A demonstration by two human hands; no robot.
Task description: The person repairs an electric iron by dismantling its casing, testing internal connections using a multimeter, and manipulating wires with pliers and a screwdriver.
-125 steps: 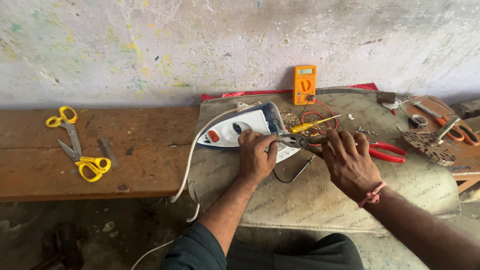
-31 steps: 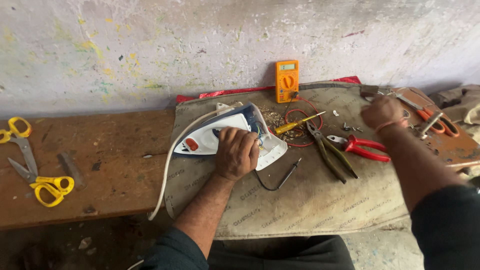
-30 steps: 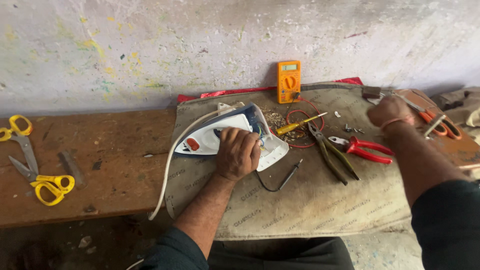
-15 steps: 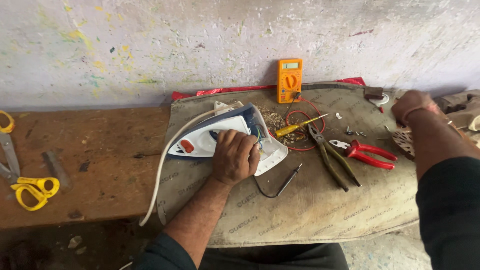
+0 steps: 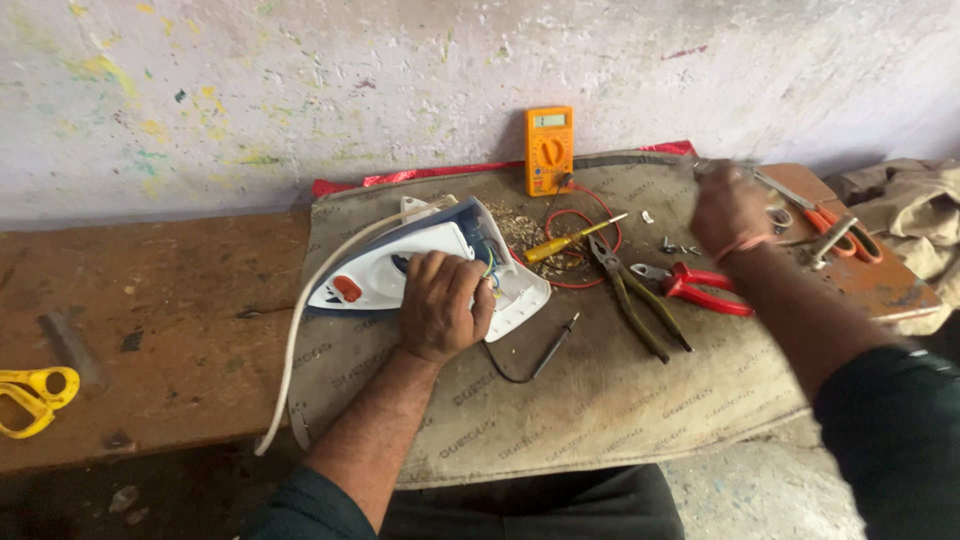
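A white and blue clothes iron (image 5: 385, 265) lies on a grey-brown mat (image 5: 600, 410), its rear end open with coloured wires showing. My left hand (image 5: 445, 305) is closed over the iron's handle and presses it down. My right hand (image 5: 728, 205) hovers, blurred, over the mat's far right, just above the red-handled pliers (image 5: 700, 285) and some small screws (image 5: 678, 245). The blur hides whether it holds anything. A yellow screwdriver (image 5: 572, 240) and dark pliers (image 5: 635, 300) lie between my hands.
An orange multimeter (image 5: 549, 150) leans on the wall, with a red lead (image 5: 580, 215) and a black probe (image 5: 552, 345) nearby. Orange-handled cutters (image 5: 832, 215) and a beige cloth (image 5: 905, 205) sit at the right. The white cord (image 5: 300, 330) trails off the wooden bench (image 5: 150, 300); yellow scissors (image 5: 30, 395) lie far left.
My right hand left the iron, reached to the tools at the far right, and has now come back a little to the left. My left hand stayed on the iron.
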